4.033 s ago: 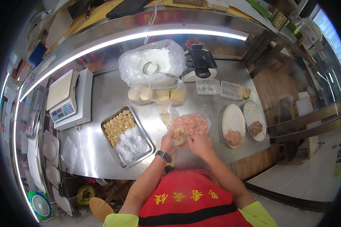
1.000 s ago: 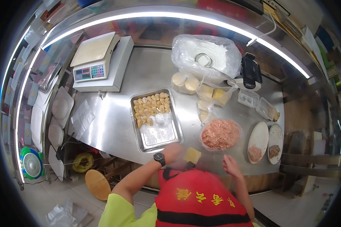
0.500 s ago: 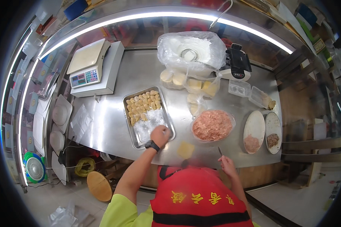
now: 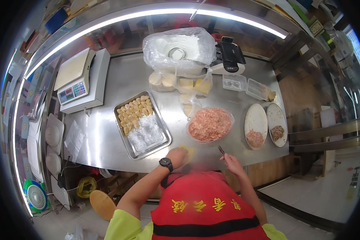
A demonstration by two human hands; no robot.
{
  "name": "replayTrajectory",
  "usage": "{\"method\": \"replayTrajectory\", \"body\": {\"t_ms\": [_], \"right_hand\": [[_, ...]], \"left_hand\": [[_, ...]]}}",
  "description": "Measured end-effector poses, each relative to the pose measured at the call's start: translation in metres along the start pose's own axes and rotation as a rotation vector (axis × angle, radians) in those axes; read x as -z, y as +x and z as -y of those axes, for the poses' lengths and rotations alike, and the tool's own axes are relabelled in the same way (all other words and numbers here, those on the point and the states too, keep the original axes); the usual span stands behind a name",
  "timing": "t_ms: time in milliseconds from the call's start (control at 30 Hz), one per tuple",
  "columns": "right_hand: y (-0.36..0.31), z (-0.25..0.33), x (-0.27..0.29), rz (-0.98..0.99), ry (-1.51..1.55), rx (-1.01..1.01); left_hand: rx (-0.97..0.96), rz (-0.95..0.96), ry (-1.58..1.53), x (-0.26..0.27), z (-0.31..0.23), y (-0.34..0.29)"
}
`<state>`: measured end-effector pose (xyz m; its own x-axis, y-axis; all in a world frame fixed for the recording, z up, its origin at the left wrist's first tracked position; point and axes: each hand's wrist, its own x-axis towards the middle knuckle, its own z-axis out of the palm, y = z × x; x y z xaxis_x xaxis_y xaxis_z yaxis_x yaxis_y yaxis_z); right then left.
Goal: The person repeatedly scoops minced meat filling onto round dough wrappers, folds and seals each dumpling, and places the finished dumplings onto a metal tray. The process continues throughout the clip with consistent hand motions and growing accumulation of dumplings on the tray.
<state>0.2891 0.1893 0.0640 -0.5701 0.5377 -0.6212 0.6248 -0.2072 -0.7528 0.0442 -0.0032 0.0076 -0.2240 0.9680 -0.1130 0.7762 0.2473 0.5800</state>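
My left hand (image 4: 177,157), with a dark watch on its wrist, has its fingers curled at the left edge of a pale yellow dumpling wrapper (image 4: 190,153) by the table's near edge. The fingertips are partly hidden. In my right hand (image 4: 232,163) is the end of a thin, dark flat tool (image 4: 221,149), which points up and left. Beyond the hands, a clear-wrapped bowl holds a mound of pink minced meat (image 4: 211,124). To the left, folded dumplings (image 4: 134,112) fill the far part of a metal tray (image 4: 167,140); white flour covers its near part.
Bagged wrappers (image 4: 163,81) and a flour bag (image 4: 152,54) stand at the back. A scale (image 4: 74,76) is back left, a black device (image 4: 231,56) back right. Two oval plates with meat, one pale (image 4: 255,116), one darker (image 4: 277,116), and plastic tubs (image 4: 234,82) lie on the right.
My left hand has moved from over the tray's near right corner to the wrapper at its right. The right hand still holds the tool. The whole view has shifted, so things appear farther left.
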Motion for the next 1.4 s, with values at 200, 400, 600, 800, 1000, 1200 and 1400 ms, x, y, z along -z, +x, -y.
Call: {"method": "replayTrajectory", "body": {"t_ms": [200, 400, 600, 800, 1000, 1200, 1400], "right_hand": [[0.037, 0.001, -0.005, -0.136, -0.209, 0.213], [0.087, 0.053, 0.007, -0.343, -0.382, 0.230], [0.101, 0.065, -0.018, -0.410, -0.583, 0.202], [0.074, 0.078, -0.018, -0.337, -0.644, 0.161], [0.093, 0.063, -0.019, -0.333, -0.615, 0.231], [0.103, 0.041, -0.039, -0.346, -0.402, 0.271], [0.103, 0.038, -0.038, -0.299, -0.283, 0.298]], "left_hand": [[0.055, 0.048, 0.101, -0.028, -0.002, 0.007], [0.100, 0.070, 0.024, -0.014, -0.002, 0.011], [0.401, -0.296, -0.755, -0.020, 0.014, 0.004], [0.435, -0.342, -2.054, 0.022, -0.012, 0.027], [0.497, -0.443, -1.832, 0.036, -0.024, 0.060], [0.693, -0.558, -1.487, -0.007, -0.003, 0.075], [0.691, -0.557, -1.374, -0.007, -0.012, 0.083]]}}
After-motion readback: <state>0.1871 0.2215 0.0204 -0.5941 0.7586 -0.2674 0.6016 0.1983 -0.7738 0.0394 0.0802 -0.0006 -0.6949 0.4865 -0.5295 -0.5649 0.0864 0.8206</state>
